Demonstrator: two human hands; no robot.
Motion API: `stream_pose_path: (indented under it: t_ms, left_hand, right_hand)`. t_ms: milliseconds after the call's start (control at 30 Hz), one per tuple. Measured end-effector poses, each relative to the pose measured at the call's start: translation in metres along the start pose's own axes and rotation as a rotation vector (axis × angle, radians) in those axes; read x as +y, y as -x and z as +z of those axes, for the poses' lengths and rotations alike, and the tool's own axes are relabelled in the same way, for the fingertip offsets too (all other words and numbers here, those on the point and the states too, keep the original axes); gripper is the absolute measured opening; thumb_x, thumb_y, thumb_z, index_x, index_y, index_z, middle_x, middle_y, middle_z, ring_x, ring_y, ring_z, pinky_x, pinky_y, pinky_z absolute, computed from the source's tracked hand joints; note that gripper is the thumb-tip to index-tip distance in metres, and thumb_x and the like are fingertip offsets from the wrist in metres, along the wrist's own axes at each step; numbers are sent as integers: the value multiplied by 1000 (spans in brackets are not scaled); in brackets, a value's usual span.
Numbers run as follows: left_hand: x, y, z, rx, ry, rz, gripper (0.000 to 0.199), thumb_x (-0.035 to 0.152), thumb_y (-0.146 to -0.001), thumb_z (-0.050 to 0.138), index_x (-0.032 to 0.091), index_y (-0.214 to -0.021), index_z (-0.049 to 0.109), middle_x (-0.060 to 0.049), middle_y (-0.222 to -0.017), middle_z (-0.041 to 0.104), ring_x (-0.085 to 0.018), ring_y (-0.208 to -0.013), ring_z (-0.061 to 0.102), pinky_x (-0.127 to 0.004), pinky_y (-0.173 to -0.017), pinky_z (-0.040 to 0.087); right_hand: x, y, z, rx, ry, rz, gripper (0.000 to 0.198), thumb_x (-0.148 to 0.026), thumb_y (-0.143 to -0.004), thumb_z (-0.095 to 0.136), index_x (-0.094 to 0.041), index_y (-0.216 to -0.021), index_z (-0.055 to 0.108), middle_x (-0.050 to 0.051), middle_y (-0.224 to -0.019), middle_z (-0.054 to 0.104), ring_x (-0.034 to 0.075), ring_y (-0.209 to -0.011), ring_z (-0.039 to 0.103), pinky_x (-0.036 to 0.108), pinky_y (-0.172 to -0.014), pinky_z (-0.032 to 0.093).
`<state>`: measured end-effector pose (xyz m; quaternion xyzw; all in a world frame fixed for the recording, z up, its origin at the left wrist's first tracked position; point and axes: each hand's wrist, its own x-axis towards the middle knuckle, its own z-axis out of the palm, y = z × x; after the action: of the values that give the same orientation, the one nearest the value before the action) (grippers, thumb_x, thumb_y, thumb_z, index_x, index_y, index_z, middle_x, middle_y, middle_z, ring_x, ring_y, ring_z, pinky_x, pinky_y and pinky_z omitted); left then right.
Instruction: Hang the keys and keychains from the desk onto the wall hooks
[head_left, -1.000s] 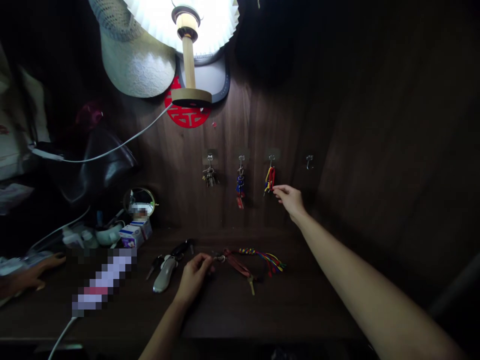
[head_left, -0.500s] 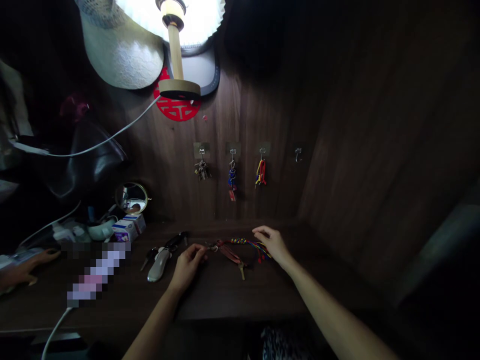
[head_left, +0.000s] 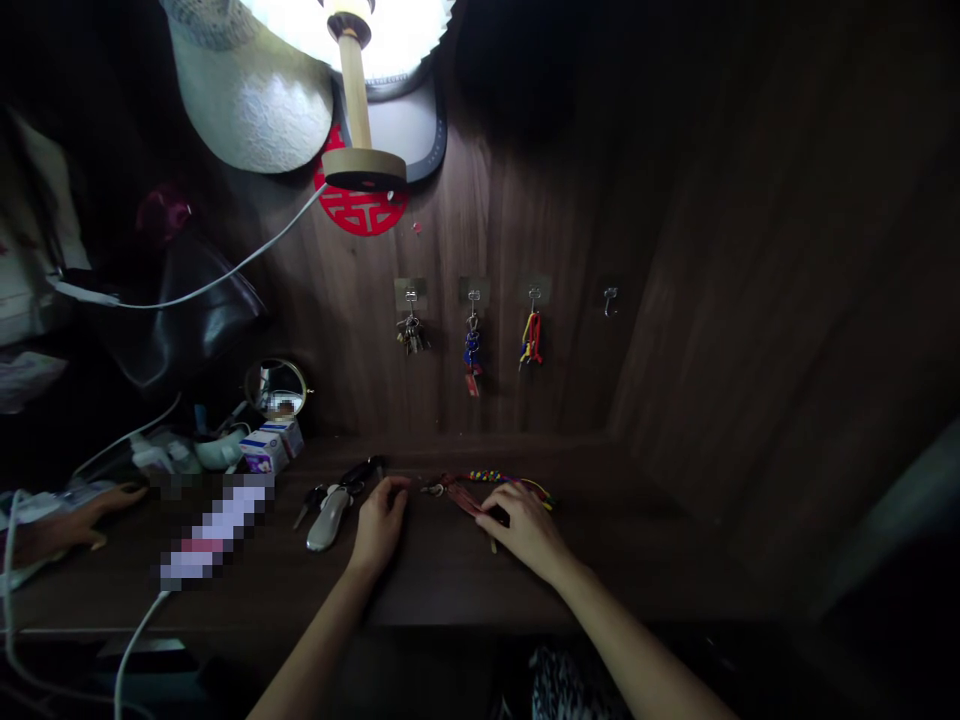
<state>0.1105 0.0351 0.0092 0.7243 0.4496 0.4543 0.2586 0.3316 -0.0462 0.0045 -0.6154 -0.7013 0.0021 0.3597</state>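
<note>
Brown-strap key set point(head_left: 459, 496) lies flat on the dark desk point(head_left: 427, 590), right under the right fingertips, with the left fingertips short of its ring end. Right hand point(head_left: 523, 526): thumb and index curved toward each other at the strap's near end, gap showing between them; can't tell if they pinch it. Left hand point(head_left: 381, 522): fingers bent, low over the desk; can't tell if the tips hold anything. Strap's long axis slants from the metal ring point(head_left: 436, 490), just right of the left fingertips, down toward the right thumb. Key point(head_left: 493, 546) pokes out below that thumb, pointing at the desk's front edge. Braided cord point(head_left: 486, 476) runs left to right behind the right fingers, tassel end partly covered by them. Left of the left fingers: grey-handled bunch point(head_left: 328, 520), then another person's hand point(head_left: 97, 515) well apart. Beyond both hands' fingers, wood-grain wall point(head_left: 480, 415); three hanging key sets point(head_left: 472, 345), lit lamp point(head_left: 365, 165) higher up.
</note>
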Motion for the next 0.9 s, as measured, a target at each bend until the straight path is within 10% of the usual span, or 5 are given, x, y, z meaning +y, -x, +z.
stream_pose_path:
  t_ms: [467, 667, 900]
  left_hand:
    - [1, 5, 4, -224, -187, 277, 25, 20, -84, 43, 23, -99, 63, -6, -99, 63, -20, -97, 56, -38, -90, 42]
    - [18, 14, 5, -466, -348, 558, 34, 23, -84, 49, 29, -118, 54, -5, -120, 52, -21, -108, 47, -40, -94, 39]
    - [21, 14, 3, -393, -356, 511, 12, 24, -84, 49, 20, -91, 59, -6, -105, 56, -21, -99, 50, -38, -90, 42]
  right_hand:
    - [-14, 6, -10, -209, -15, -292, 19, -26, -89, 46, -27, -88, 65, 0, -87, 65, 16, -87, 53, 33, -81, 40]
    - [-15, 7, -12, -115, -42, -306, 22, -24, -91, 40, -26, -91, 61, 1, -87, 64, 17, -86, 55, 33, -79, 41]
    - [-8, 5, -7, 134, -30, -178, 22, -25, -92, 35, -24, -88, 57, 4, -84, 62, 19, -82, 57, 33, -77, 42]
